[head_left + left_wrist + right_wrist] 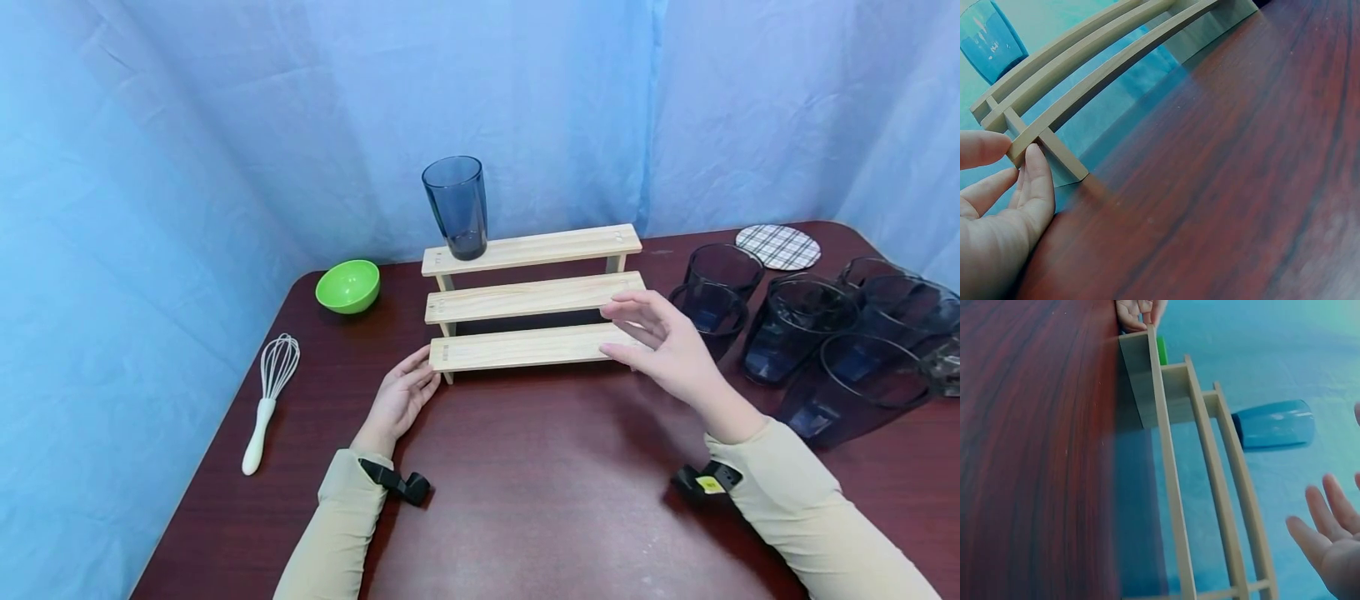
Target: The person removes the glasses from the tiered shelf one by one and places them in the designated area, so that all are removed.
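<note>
A three-step wooden display rack (525, 297) stands on the table, its steps rising toward the back. My left hand (401, 396) pinches the left end of the lowest step, one fingertip at the end of the board and another under it in the left wrist view. On the left part of the top step stands a blue glass tumbler (459, 208), upright. My right hand (667, 346) is in the air over the right end of the lower steps, thumb and fingers spread apart with nothing between them.
Several dark glasses and mugs (802, 312) crowd the table's right side, near a plaid round coaster (778, 247). At the left are a green bowl (348, 287) and a white-handled whisk (266, 400). Blue curtains (562, 108) hang behind the table.
</note>
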`<state>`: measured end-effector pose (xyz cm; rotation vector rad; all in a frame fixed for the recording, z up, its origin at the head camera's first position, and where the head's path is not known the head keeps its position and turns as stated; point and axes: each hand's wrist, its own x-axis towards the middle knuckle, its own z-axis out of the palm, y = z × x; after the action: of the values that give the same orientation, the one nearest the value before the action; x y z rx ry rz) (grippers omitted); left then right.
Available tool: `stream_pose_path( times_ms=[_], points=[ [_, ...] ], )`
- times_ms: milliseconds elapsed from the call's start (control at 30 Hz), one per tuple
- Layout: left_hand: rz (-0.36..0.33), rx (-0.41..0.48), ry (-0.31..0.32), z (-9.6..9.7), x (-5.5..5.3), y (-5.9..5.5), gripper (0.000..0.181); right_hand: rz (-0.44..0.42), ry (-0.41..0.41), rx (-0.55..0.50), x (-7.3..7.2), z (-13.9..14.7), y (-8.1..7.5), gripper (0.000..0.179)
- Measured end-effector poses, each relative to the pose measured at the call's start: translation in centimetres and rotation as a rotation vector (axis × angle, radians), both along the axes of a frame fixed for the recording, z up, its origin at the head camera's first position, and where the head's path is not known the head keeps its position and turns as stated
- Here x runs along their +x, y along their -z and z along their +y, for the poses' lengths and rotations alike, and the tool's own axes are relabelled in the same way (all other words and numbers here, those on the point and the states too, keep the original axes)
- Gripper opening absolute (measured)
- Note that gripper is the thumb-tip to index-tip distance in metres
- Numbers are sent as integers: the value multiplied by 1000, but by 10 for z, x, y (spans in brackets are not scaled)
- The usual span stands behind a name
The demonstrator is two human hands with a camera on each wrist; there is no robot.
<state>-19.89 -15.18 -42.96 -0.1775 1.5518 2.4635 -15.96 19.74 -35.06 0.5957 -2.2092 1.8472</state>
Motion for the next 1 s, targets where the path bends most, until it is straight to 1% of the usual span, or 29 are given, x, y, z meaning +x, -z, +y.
stream_pose_path(
  times_ms=[200,367,500,700,900,1000],
  points=[
    [11,-16,4,0,0,0,52,-40,92,-78,-19,-23,0,54],
    [2,-10,10,0,0,0,53,-16,173,-170,-37,-40,4,57],
    [4,-6,2,0,0,0,52,-13,196,-198,-51,-52,0,66],
    [-1,-11,1,-1,0,0,53,-57,190,-128,-75,-66,-13,80],
    [7,-28,4,-1,0,0,53,-22,183,-26,-98,-77,-26,86],
    [9,-26,7,-1,0,0,53,-38,186,35,-110,-85,-31,93]
  ],
)
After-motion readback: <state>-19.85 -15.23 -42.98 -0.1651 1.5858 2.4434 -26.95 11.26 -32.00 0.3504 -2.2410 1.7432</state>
